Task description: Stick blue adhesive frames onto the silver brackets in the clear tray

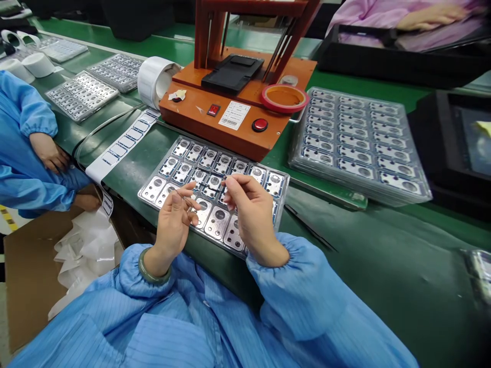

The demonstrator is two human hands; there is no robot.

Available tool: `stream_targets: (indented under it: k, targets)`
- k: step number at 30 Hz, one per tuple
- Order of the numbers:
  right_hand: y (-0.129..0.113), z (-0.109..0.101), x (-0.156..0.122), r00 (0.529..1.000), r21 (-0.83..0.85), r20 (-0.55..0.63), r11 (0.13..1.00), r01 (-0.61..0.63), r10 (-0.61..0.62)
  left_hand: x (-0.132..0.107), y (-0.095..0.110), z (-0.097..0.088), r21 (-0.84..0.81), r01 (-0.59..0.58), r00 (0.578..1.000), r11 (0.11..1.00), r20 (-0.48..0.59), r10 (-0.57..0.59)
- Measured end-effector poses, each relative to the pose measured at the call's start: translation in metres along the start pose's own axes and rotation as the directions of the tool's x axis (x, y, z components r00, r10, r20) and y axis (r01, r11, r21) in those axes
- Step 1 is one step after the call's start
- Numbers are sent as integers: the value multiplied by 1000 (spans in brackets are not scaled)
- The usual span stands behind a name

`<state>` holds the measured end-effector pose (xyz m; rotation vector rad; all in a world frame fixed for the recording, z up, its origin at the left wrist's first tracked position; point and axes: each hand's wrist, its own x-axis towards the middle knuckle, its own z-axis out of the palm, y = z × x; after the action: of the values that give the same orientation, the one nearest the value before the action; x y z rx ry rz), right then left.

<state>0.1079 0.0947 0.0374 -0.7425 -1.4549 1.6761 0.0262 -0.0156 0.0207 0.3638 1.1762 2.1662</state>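
My right hand [253, 214] pinches the end of a thin dark strip [210, 185], too fine to make out fully. The strip reaches toward the fingertips of my left hand [174, 220], whose fingers are apart; I cannot tell whether they touch it. Below both hands lies a clear plastic tray [286, 186] holding rows of silver metal plates [217, 222]. Blue frame-shaped outlines show on the plates of the farther rows, while several in the nearest row look bare. Black tweezers [312, 228] rest on the green table just right of the tray.
Behind the tray stands an orange press [218, 128] with a red tape roll [286, 97] on it. Stacked trays [360, 138] sit at right. A label strip [126, 143] runs off the table's left edge above a cardboard box [34, 276]. A co-worker's hand [49, 153] is at left.
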Motion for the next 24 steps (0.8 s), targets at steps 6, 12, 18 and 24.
stream_targets:
  k: [6,12,18,24]
  targets:
    - [0,5,-6,961,179,201,957,-228,191,-2,-3,4,-21,102,994,995,49,-101]
    - [8,4,-8,956,33,271,991,-126,113,-2,-8,1,98,-6,999,995,-48,11]
    - [9,-2,-3,962,-361,239,908,211,-129,-3,-7,-2,240,-65,992,969,-92,89]
    - [9,-6,1,960,-454,152,846,281,-237,-2,-7,-4,291,-90,986,952,-106,125]
